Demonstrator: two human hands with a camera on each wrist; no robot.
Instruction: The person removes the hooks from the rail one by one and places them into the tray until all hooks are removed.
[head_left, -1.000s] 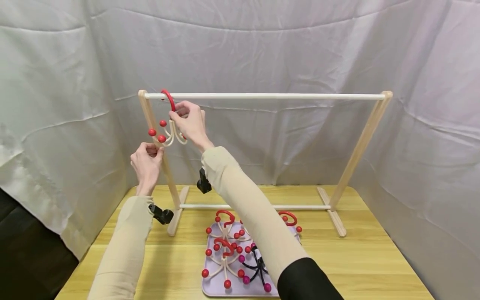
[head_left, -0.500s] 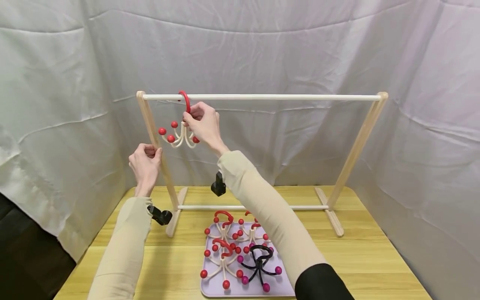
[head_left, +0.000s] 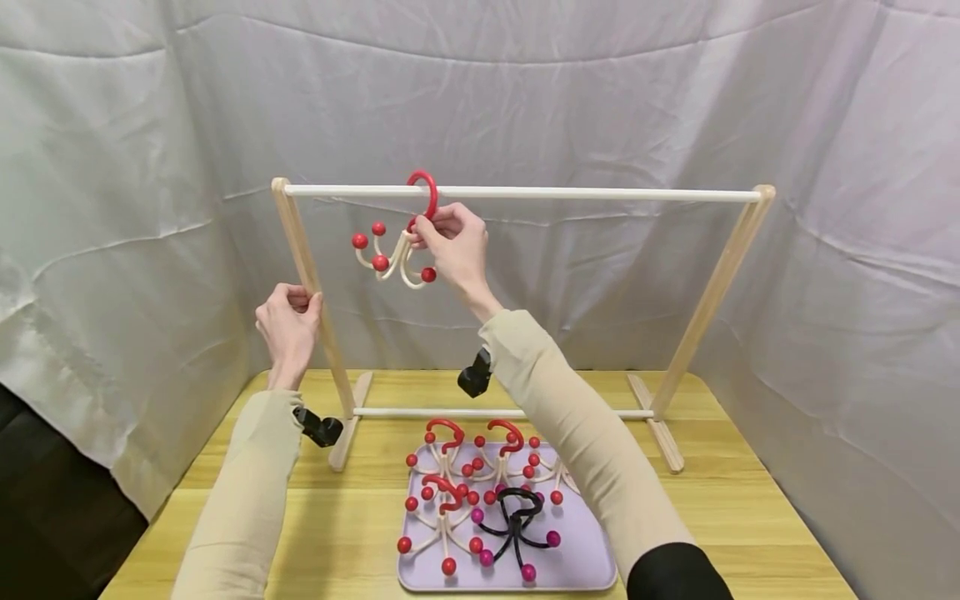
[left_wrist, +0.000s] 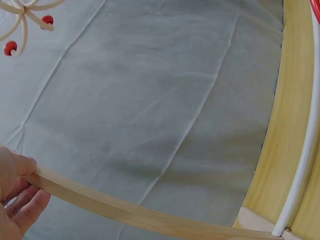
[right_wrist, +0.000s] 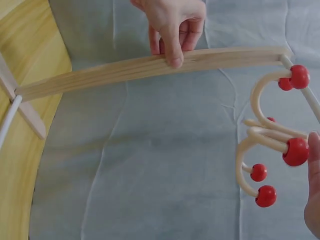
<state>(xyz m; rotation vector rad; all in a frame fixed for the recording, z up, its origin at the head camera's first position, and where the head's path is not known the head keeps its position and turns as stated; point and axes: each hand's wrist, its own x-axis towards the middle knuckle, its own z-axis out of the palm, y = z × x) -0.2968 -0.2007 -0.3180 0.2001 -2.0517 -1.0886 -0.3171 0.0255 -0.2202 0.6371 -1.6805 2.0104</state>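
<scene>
My right hand (head_left: 461, 250) pinches a hanger (head_left: 403, 246) at the base of its red hook, in the head view. Its curved cream arms end in red balls, and the whole piece leans a little. The red hook loops over the white top rail (head_left: 600, 194); whether it rests on it I cannot tell. To the left, my left hand (head_left: 288, 329) holds the rack's wooden post (head_left: 330, 350) between thumb and fingers. From the right wrist view the cream arms (right_wrist: 257, 105) show from below, beside my right fingers (right_wrist: 314, 165).
A lilac tray (head_left: 585, 567) on the wooden table holds several similar red-hooked hangers (head_left: 444, 525) and a black hanger (head_left: 516, 525) with magenta balls. The rack's right post (head_left: 712, 308) and lower bar (head_left: 420, 413) stand behind it. Grey cloth (head_left: 525, 108) surrounds the table.
My right hand has carried the hanger rightward along the top rail, away from the left post. The hanger has tilted and risen slightly. My left hand stays on the post.
</scene>
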